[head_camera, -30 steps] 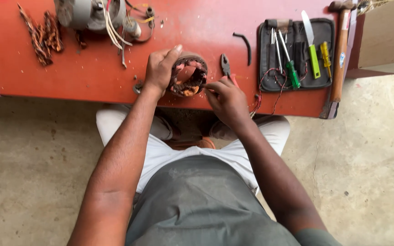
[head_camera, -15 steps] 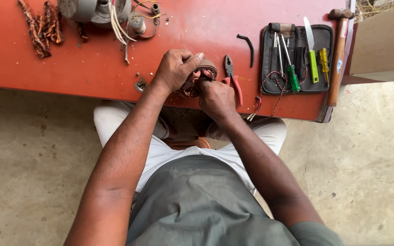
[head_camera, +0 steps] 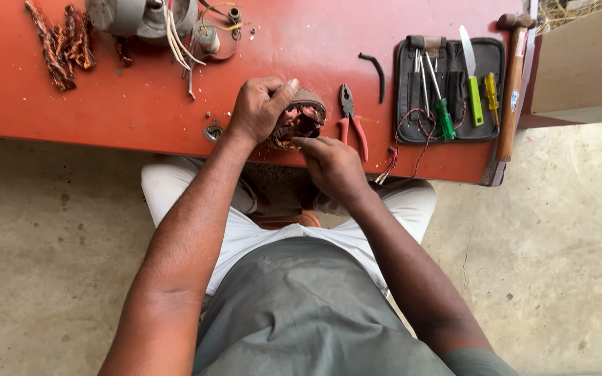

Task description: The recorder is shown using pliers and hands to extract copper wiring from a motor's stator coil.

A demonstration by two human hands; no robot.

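A round motor stator (head_camera: pixel 302 118) with copper windings rests on the red table (head_camera: pixel 141 104) near its front edge. My left hand (head_camera: pixel 259 108) grips its left side and top, fingers curled over the rim. My right hand (head_camera: pixel 332 163) is at the stator's near side, its fingertips pinched at the windings inside the ring; what they pinch is too small to tell. Red-handled pliers (head_camera: pixel 352 118) lie just right of the stator.
A black tool pouch (head_camera: pixel 451 87) with screwdrivers lies at the right, a wooden-handled hammer (head_camera: pixel 510 83) beside it. A grey motor housing (head_camera: pixel 141 17) with wires sits at the back, removed copper wire bundles (head_camera: pixel 60 42) at the far left. A concrete floor lies below.
My left hand has shifted from the stator's far left edge to over its top. My right hand has moved closer, its fingers now at the windings.
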